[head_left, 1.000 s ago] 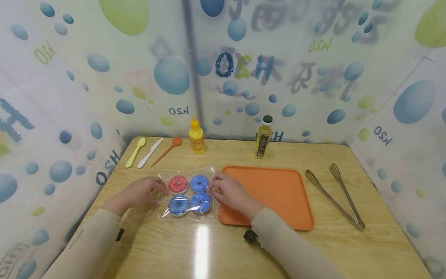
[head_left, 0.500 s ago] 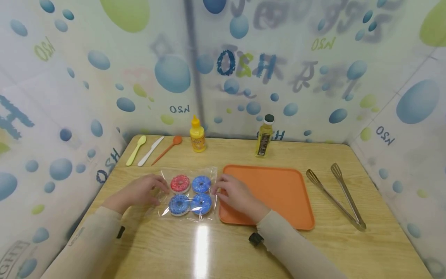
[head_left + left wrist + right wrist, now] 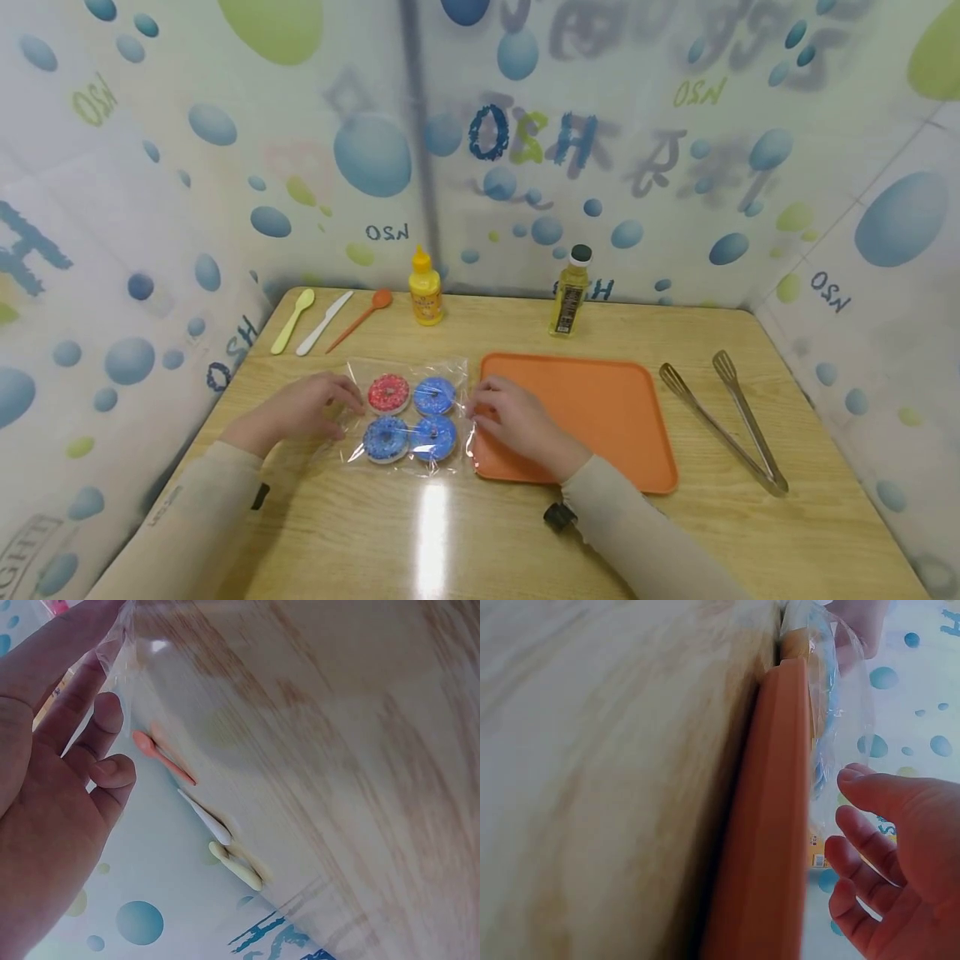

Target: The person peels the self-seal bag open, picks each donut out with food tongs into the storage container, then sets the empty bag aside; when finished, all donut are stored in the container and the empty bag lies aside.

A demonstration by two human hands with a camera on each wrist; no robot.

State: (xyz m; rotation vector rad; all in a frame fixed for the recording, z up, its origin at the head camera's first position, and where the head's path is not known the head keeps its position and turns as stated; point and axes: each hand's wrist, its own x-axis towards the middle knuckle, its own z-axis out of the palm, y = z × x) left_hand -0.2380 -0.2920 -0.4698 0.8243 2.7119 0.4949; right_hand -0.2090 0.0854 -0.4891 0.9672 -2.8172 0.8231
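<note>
A clear plastic bag [image 3: 408,465] lies on the table, holding one red-topped doughnut [image 3: 387,393] and three blue-topped ones, among them a front doughnut [image 3: 433,437]. My left hand [image 3: 306,407] pinches the bag's left edge; in the left wrist view, the crinkled plastic [image 3: 114,646] meets the fingertips. At the bag's right edge, my right hand [image 3: 517,418] hovers over the left side of an orange tray [image 3: 577,417]. Its thumb and fingers are spread apart with nothing between them in the right wrist view, close beside the loose plastic [image 3: 840,712].
Behind the bag lie a yellow spoon [image 3: 293,321], a white knife [image 3: 325,323] and an orange spoon [image 3: 360,320]. A yellow squeeze bottle [image 3: 426,292] and an oil bottle [image 3: 570,296] stand near the back wall. Metal tongs [image 3: 727,429] lie right of the tray.
My right hand has drawn back to the right from the bag's edge, over the tray's left side. The left hand stays at the bag's left edge. The bag looks nearly unmoved.
</note>
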